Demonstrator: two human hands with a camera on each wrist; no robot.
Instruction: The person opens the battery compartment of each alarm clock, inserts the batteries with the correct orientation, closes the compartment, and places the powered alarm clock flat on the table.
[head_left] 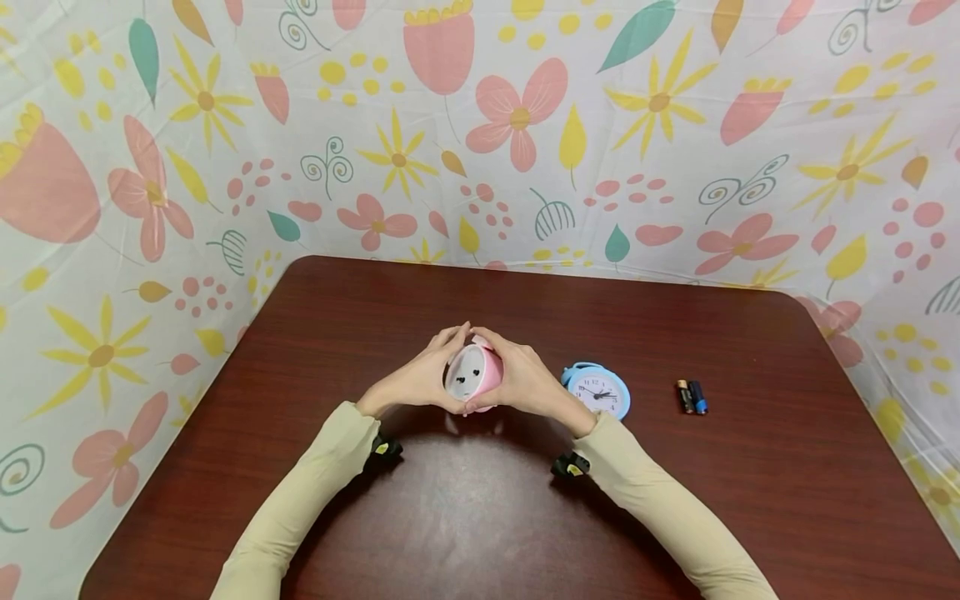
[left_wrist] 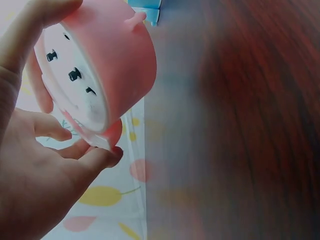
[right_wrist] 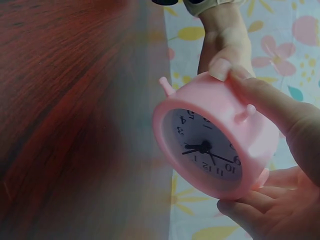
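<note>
Both hands hold a pink alarm clock [head_left: 492,372] over the middle of the table. Its white back [left_wrist: 70,75], with small black knobs, faces up toward the head camera. In the right wrist view the clock's dial [right_wrist: 202,145] with black hands and numerals shows on the opposite side, and two short pink feet stick out of the rim. My left hand [head_left: 423,372] grips the left side, thumb on the near edge and fingers at the far edge. My right hand [head_left: 531,379] grips the right side the same way. The thumbs meet at the near edge.
A light blue alarm clock [head_left: 600,390] lies face up on the dark wooden table [head_left: 465,517], just beyond the right wrist. Farther right lie two batteries, one black and copper [head_left: 685,397], one black and blue [head_left: 698,398]. A flower-patterned cloth [head_left: 517,208] hangs behind the table.
</note>
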